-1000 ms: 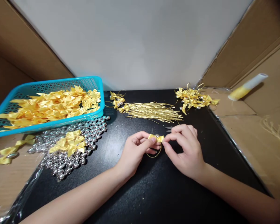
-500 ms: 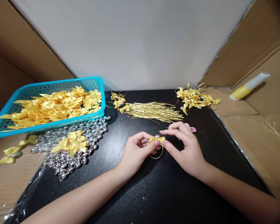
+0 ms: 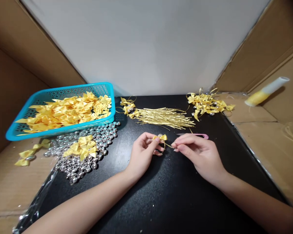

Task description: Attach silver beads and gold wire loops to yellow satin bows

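Observation:
My left hand (image 3: 146,148) pinches a yellow ribbon bow (image 3: 163,137) with a silver bead (image 3: 160,135) at its middle. A loop of thin gold cord (image 3: 164,149) hangs below the bow. To the right, my right hand (image 3: 199,151) is closed, thumb against fingers, on the free end of that cord, which runs taut between the hands. Just behind my right fingers lies a pink-handled pointed tool (image 3: 201,135), partly hidden. Beyond both hands rests a bundle of cut gold cords (image 3: 166,117).
A turquoise basket (image 3: 61,127) of yellow bows stands at left. Silver beads (image 3: 75,167) spread before it, with several bows (image 3: 81,147) on top. Beaded bows (image 3: 207,103) are heaped at back right, near a white-and-yellow tube (image 3: 266,91). Cardboard (image 3: 271,136) borders the black tabletop (image 3: 141,201).
My right hand has moved right, away from the bow, and now pulls the cord end out. More of the pink-handled tool shows. The whole view has shifted slightly.

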A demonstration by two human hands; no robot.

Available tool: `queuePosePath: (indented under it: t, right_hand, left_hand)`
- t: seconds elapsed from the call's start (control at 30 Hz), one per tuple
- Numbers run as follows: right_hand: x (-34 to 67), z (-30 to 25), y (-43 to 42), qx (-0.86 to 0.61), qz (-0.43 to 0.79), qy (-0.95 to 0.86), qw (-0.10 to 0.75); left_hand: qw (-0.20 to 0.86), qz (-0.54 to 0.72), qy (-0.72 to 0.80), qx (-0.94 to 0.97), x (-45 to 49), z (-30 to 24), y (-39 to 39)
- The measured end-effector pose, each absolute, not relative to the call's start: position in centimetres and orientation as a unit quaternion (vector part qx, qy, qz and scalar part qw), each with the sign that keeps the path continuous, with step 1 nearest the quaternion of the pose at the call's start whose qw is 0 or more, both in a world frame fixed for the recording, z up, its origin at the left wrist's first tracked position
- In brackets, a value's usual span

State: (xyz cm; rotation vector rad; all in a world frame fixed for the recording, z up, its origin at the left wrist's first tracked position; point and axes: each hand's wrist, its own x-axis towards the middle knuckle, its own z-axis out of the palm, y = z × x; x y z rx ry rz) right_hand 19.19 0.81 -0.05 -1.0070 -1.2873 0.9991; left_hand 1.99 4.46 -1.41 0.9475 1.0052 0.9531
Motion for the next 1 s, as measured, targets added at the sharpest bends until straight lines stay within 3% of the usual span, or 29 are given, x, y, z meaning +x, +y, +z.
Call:
queuePosePath:
  t: [0.2, 1.0]
  right_hand:
    - [18.8, -2.2, 1.0, -0.399, 0.567, -0.490, 0.528]
    - [20.4, -3.3, 3.2, -0.319, 0.712, -0.301, 0.548]
  left_hand:
    - [0.636, 0.471, 0.432, 0.434, 1.8, -2.1, 5.3]
    - [0.547, 0.425, 0.402, 0.599, 2.0, -2.7, 5.2]
